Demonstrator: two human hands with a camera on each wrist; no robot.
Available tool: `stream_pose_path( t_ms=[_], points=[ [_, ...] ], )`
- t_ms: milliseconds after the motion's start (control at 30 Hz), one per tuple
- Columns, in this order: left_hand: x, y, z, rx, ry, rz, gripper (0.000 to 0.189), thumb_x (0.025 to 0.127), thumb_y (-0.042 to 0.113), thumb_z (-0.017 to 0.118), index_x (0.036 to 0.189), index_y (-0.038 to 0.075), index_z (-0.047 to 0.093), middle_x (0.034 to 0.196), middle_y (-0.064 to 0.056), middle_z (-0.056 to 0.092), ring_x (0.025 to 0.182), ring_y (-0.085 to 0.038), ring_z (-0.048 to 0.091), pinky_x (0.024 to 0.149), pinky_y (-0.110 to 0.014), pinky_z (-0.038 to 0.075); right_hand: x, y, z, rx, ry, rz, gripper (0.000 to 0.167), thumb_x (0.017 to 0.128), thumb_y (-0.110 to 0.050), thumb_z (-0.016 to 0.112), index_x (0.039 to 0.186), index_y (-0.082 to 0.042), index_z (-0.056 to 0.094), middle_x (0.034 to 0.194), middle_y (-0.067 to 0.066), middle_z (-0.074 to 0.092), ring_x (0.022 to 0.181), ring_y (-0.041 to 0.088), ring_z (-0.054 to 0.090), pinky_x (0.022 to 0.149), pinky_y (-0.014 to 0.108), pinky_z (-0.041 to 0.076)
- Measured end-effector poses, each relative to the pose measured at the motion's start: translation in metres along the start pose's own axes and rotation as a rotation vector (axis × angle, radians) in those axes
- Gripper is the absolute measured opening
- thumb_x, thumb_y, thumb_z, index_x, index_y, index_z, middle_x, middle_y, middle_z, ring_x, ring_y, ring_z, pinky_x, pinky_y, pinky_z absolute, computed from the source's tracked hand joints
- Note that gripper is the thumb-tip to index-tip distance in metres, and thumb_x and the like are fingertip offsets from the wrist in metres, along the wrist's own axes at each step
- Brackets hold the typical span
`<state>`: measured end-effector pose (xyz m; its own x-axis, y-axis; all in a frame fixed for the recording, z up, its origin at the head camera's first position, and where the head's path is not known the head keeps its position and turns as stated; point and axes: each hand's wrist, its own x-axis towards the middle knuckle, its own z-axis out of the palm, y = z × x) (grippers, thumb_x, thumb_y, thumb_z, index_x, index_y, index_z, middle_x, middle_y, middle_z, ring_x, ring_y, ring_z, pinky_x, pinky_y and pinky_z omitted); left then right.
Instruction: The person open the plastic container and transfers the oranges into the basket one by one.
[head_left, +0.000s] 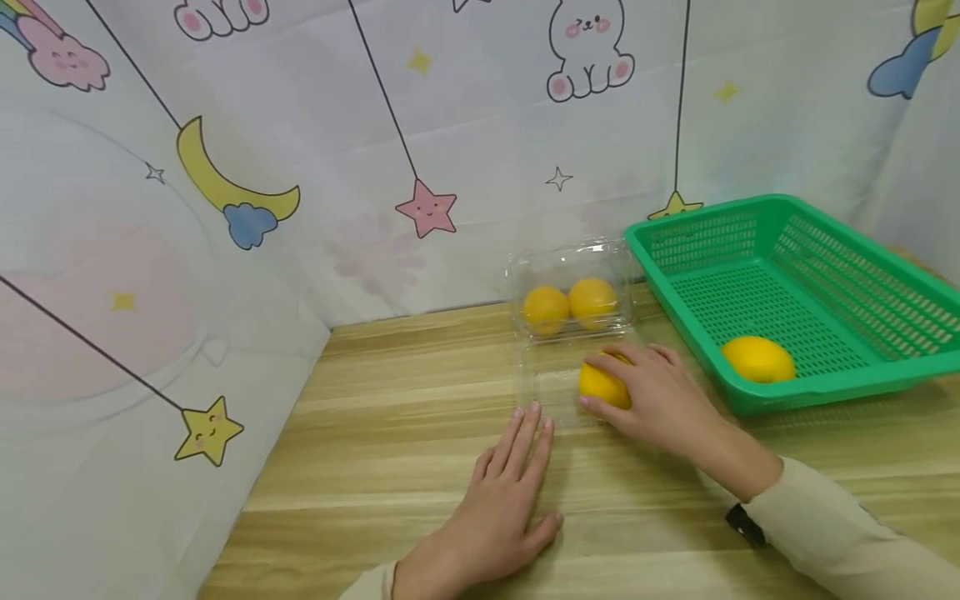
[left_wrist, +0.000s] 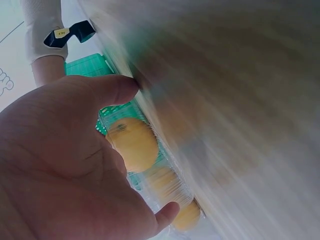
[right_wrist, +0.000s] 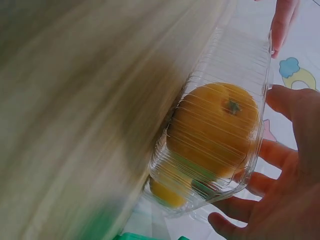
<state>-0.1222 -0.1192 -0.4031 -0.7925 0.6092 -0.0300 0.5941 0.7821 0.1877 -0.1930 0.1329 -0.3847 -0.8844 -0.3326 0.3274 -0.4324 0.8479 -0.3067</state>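
Note:
In the head view my right hand (head_left: 660,400) holds an orange (head_left: 602,383) from above, its fingers and thumb curved round the fruit. That orange sits inside the right side of a clear plastic tray (head_left: 551,387); the right wrist view shows the same orange (right_wrist: 215,130) behind the ribbed wall. My left hand (head_left: 498,500) lies palm down with straight fingers, its fingertips at the tray's near left corner. Just behind, two oranges (head_left: 546,311) stand side by side in a clear container (head_left: 570,267). Whether tray and container are joined, I cannot tell.
At the right a green basket (head_left: 847,392) stands beside the clear plastic, with one yellow-orange fruit (head_left: 757,360) in its near left corner. Wood-grain tabletop (head_left: 390,400) spreads to the left. A printed cloth (head_left: 480,150) hangs behind and along the left side.

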Motion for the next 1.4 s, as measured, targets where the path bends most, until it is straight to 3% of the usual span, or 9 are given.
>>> stream_pose_path(
  t_ms=[400, 800, 1100, 1400],
  points=[
    [0.006, 0.003, -0.001, 0.004, 0.001, 0.006, 0.097, 0.104, 0.042, 0.064, 0.172, 0.010, 0.002, 0.179, -0.011, -0.011, 0.166, -0.028, -0.005, 0.121, -0.059, 0.033, 0.004, 0.002, 0.000, 0.035, -0.047, 0.030, 0.052, 0.100, -0.038, 0.073, 0.145, -0.012, 0.066, 0.149, 0.023, 0.059, 0.136, 0.045, 0.057, 0.117, 0.071, 0.027],
    [0.000, 0.002, 0.002, -0.010, 0.010, 0.012, 0.094, 0.105, 0.041, 0.062, 0.171, 0.009, 0.003, 0.178, -0.014, -0.009, 0.165, -0.033, -0.005, 0.120, -0.061, 0.034, 0.007, -0.003, 0.002, 0.018, -0.098, 0.020, 0.058, 0.099, -0.047, 0.073, 0.147, -0.018, 0.065, 0.147, 0.027, 0.060, 0.138, 0.044, 0.055, 0.116, 0.076, 0.022],
    [-0.006, 0.001, 0.004, -0.015, 0.008, -0.012, 0.095, 0.104, 0.042, 0.062, 0.172, 0.011, 0.003, 0.179, -0.011, -0.010, 0.165, -0.031, -0.006, 0.120, -0.060, 0.035, 0.006, -0.006, 0.011, 0.008, -0.084, 0.017, 0.058, 0.098, -0.045, 0.074, 0.147, -0.017, 0.064, 0.143, 0.027, 0.063, 0.136, 0.045, 0.056, 0.116, 0.074, 0.023],
    [-0.003, 0.002, 0.000, -0.020, 0.014, -0.001, 0.095, 0.104, 0.041, 0.063, 0.172, 0.010, 0.005, 0.179, -0.012, -0.009, 0.165, -0.031, -0.005, 0.120, -0.060, 0.035, 0.005, -0.007, 0.007, 0.035, -0.053, -0.030, 0.051, 0.102, -0.034, 0.072, 0.147, -0.012, 0.062, 0.142, 0.026, 0.060, 0.129, 0.045, 0.059, 0.116, 0.070, 0.027]
  ],
)
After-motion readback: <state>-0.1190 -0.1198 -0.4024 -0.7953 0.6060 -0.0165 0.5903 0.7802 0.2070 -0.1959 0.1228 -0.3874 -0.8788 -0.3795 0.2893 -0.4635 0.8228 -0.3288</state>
